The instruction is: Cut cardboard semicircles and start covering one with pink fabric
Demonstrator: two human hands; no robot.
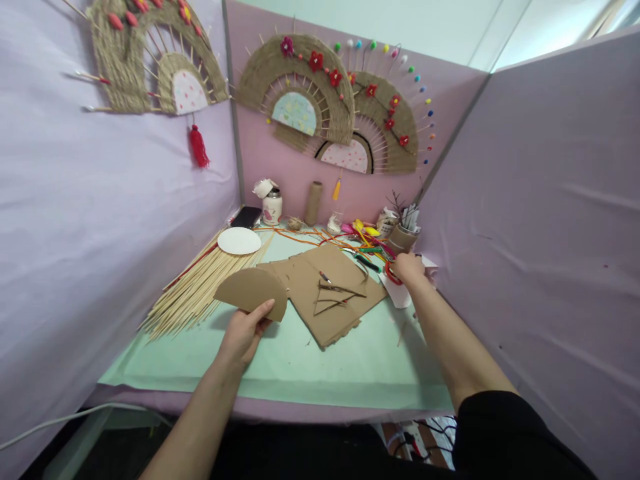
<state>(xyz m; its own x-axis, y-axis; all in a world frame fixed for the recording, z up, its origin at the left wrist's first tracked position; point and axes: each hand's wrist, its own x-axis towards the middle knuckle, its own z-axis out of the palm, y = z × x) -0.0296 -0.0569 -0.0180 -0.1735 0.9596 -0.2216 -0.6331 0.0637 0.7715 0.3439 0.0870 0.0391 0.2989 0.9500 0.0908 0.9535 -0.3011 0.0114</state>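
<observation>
A half-round piece of brown cardboard (250, 290) is pinched between the thumb and fingers of my left hand (245, 333), raised above the near left of the table. My right hand (411, 270) reaches to the far right, its fingers curled at the red looped handles of what look like scissors (393, 273); the blades are hidden. White paper (399, 295) lies just under that hand. Between my hands, a large flat cardboard sheet (310, 300) carries thin brown twigs (343, 290) and a small pen-like tool (325, 277).
Thin wooden sticks (193, 293) spread across the left, with a white oval disc (239, 241) on them. Pliers with green-black handles (367, 263), a twine cone (313, 203), a jar (272, 207) and a pot (403, 237) stand or lie toward the back. Twine fans (300, 67) hang behind.
</observation>
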